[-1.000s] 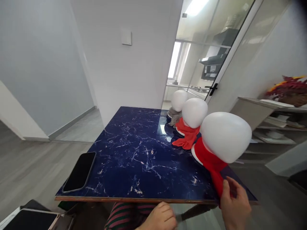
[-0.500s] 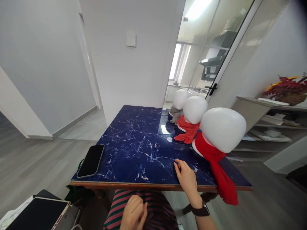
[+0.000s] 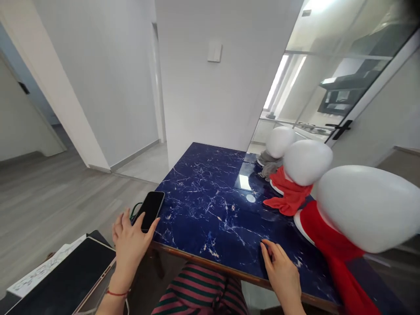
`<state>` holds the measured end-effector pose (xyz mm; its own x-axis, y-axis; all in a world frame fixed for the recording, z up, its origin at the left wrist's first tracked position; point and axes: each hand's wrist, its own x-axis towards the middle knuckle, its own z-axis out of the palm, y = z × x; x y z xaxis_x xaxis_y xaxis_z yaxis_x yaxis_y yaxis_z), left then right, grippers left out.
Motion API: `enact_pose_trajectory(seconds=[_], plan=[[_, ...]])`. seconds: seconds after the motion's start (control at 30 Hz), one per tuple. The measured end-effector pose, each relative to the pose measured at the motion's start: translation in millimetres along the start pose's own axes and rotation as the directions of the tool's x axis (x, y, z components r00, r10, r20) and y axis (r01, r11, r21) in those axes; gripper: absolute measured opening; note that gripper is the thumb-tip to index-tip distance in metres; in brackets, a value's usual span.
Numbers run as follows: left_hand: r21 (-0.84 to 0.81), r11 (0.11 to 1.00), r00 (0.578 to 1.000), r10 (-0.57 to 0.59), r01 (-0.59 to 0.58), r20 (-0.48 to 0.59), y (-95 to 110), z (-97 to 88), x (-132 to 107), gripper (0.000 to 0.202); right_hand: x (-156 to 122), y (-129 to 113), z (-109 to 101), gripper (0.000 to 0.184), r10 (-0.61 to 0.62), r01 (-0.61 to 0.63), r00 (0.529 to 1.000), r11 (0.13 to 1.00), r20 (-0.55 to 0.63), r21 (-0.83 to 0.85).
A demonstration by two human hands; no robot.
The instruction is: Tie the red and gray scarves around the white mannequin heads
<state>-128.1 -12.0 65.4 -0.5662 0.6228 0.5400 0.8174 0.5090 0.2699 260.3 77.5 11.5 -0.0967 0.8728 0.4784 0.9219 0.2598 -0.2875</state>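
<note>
My left hand (image 3: 130, 239) reaches to the near left corner of the dark blue marbled table (image 3: 210, 210), fingers spread, with fingertips and thumb touching a black phone (image 3: 149, 209) that lies there. My right hand (image 3: 281, 269) rests flat on the table's near edge, fingers stretched out, holding nothing. Right of it stands a white foam head (image 3: 365, 206) with a red scarf (image 3: 331, 249) hanging over the table edge. Behind it stand a second white head (image 3: 306, 161) with a red scarf (image 3: 286, 194) and a third head (image 3: 278, 141) with a grey scarf.
A dark tablet (image 3: 62, 280) lies on a low surface at the lower left, with paper beside it. My striped trouser leg (image 3: 200, 297) shows under the table. A white wall, a doorway and a glass sliding door stand behind the table.
My left hand rose from my lap to the phone at the table corner. My right hand stayed on the table's near edge. The view swung left.
</note>
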Motion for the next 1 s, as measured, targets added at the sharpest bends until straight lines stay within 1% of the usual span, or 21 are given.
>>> enact_pose_trajectory(seconds=[0.07, 0.17, 0.23, 0.27, 0.33, 0.43, 0.5, 0.57, 0.7, 0.8, 0.9, 1.0], plan=[[-0.009, 1.000, 1.000, -0.008, 0.008, 0.022, -4.9, 7.8, -2.4, 0.066, -0.3, 0.6, 0.3, 0.060, 0.009, -0.009, 1.000, 1.000, -0.001, -0.011], [-0.054, 0.996, 0.998, -0.067, 0.067, 0.016, -9.3, 14.8, -9.5, 0.085, -0.6, 0.3, -1.2, 0.062, 0.018, -0.018, 1.000, 1.000, 0.011, -0.015], [-0.090, 0.993, 0.997, -0.080, 0.081, 0.017, -11.9, 15.6, -13.3, 0.087, -0.8, 0.3, -2.7, 0.063, 0.012, -0.012, 1.000, 1.000, 0.019, -0.017], [-0.114, 0.991, 0.997, -0.075, 0.076, 0.012, -13.6, 15.1, -14.9, 0.084, -0.8, 0.3, -3.5, 0.063, 0.009, -0.009, 1.000, 1.000, 0.019, -0.019], [-0.156, 0.987, 0.999, -0.038, 0.033, -0.027, -18.3, 12.9, -17.7, 0.070, -0.7, 0.3, -4.7, 0.065, 0.008, -0.008, 1.000, 1.000, 0.018, -0.021], [-0.178, 0.978, 0.988, 0.085, -0.108, -0.131, -28.6, 9.4, -21.2, 0.040, 0.1, -0.4, -5.8, 0.067, 0.020, -0.019, 1.000, 1.000, 0.022, -0.023], [-0.181, 0.960, 0.968, 0.181, -0.212, -0.175, -36.2, 8.2, -21.3, 0.030, 1.4, -1.7, -6.8, 0.068, 0.036, -0.036, 0.999, 0.999, 0.030, -0.018], [-0.189, 0.941, 0.950, 0.244, -0.281, -0.194, -42.1, 8.0, -18.0, 0.026, 3.5, -4.0, -8.5, 0.069, 0.058, -0.058, 0.998, 0.998, 0.037, -0.012], [-0.211, 0.914, 0.930, 0.305, -0.347, -0.205, -44.2, 9.6, -4.0, 0.023, 8.5, -10.2, -12.6, 0.069, 0.099, -0.100, 0.993, 0.995, 0.058, 0.005], [-0.243, 0.887, 0.903, 0.324, -0.394, -0.281, -42.5, 14.2, 0.5, 0.016, 10.4, -12.7, -13.9, 0.071, 0.107, -0.108, 0.993, 0.994, 0.056, 0.018], [-0.245, 0.881, 0.878, 0.298, -0.404, -0.374, -45.7, 21.7, -8.9, 0.020, 10.4, -12.2, -13.5, 0.072, 0.105, -0.106, 0.993, 0.994, 0.056, 0.020], [-0.212, 0.903, 0.872, 0.263, -0.373, -0.412, -54.1, 29.7, -25.7, 0.025, 9.9, -11.0, -13.1, 0.073, 0.108, -0.109, 0.992, 0.994, 0.064, 0.017]])
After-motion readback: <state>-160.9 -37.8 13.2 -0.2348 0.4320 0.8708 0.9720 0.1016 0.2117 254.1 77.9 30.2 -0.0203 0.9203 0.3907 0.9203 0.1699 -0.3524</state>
